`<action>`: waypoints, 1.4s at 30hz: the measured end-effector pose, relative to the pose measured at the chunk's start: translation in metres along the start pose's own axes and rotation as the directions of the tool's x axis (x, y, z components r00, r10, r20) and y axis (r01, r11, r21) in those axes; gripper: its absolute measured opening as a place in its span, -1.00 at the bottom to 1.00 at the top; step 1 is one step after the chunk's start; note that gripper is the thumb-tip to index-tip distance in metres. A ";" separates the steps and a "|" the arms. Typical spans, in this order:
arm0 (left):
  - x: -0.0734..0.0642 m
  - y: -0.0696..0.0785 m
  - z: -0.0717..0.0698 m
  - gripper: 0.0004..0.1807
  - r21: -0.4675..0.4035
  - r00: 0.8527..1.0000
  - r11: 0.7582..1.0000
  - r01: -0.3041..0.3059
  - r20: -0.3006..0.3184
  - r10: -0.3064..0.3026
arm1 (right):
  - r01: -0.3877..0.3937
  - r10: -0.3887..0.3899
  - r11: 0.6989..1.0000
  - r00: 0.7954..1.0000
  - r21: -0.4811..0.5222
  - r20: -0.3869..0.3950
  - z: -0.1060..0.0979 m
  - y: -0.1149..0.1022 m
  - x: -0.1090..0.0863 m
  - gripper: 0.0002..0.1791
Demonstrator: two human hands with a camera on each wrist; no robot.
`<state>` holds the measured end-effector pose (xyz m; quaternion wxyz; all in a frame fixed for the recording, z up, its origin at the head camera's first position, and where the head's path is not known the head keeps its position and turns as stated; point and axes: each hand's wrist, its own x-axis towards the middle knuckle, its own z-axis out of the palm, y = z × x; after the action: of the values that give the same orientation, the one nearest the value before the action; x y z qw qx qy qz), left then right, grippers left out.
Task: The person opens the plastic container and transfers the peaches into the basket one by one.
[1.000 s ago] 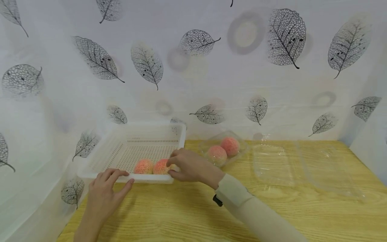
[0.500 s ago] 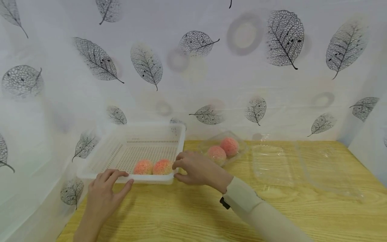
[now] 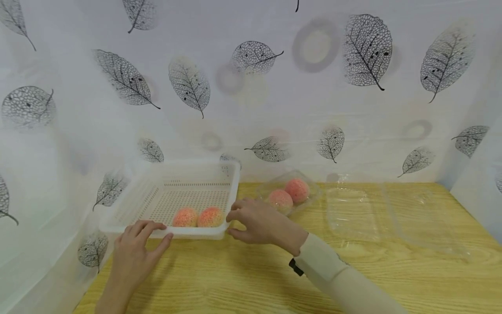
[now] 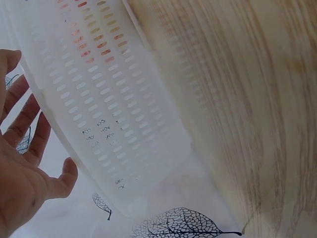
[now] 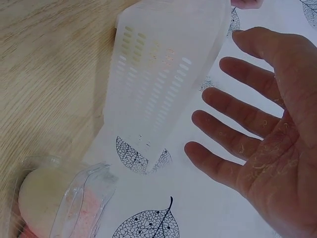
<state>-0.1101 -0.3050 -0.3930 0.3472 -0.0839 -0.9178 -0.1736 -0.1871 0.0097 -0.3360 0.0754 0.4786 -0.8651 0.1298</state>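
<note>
Two peach-like balls, pink and yellow, lie side by side at the front of the white plastic basket (image 3: 196, 233), the left ball (image 3: 185, 217) close to the right ball (image 3: 210, 216). My left hand (image 3: 133, 248) rests at the basket's front rim, fingers spread over the edge and thumb outside it. Just off the basket's front right corner, my right hand (image 3: 255, 221) holds nothing; its fingers are loosely bent and apart in the right wrist view. Beyond it, a clear plastic tray (image 3: 311, 198) bears two more pink balls, the nearer ball (image 3: 280, 199) partly behind that hand.
To the right lie a clear container (image 3: 353, 213) and a larger clear plastic piece (image 3: 425, 218) on the wooden table (image 3: 251, 279). A white leaf-print sheet (image 3: 259, 100) rises close behind the basket and tray, and along the left side.
My right hand has drawn back to the right, away from the right ball, which now sits uncovered in the basket. The left hand has stayed at the rim.
</note>
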 end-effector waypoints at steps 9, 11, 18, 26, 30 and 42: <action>0.000 0.000 0.001 -0.71 0.003 1.000 1.000 -0.007 -0.005 0.007 | -0.025 0.025 0.999 1.000 0.034 -0.006 -0.002 0.004 -0.011 -0.75; 0.000 0.000 0.000 -0.72 -0.002 1.000 1.000 0.000 -0.002 0.000 | -0.023 0.023 0.999 1.000 0.036 -0.011 -0.003 0.006 -0.013 -0.75; 0.001 0.001 0.001 -0.72 -0.001 1.000 1.000 -0.005 0.002 0.005 | -0.016 0.016 1.000 0.999 0.008 -0.037 -0.002 0.014 -0.019 -0.75; 0.000 0.001 0.000 -0.72 -0.002 1.000 1.000 -0.005 0.001 0.005 | -0.036 0.036 0.999 0.998 0.004 -0.053 -0.004 0.019 -0.029 -0.75; -0.001 0.001 -0.001 -0.72 0.002 1.000 1.000 0.001 0.003 -0.001 | -0.030 0.029 0.999 0.997 -0.012 -0.068 -0.003 0.021 -0.034 -0.76; -0.001 0.000 0.000 -0.73 -0.007 1.000 1.000 0.020 0.012 -0.020 | -0.025 0.021 0.999 0.991 -0.029 -0.133 -0.003 0.034 -0.053 -0.79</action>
<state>-0.1094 -0.3049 -0.3938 0.3395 -0.0771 -0.9201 -0.1797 -0.1877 0.0706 -0.3522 0.1386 0.4576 -0.8656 0.1489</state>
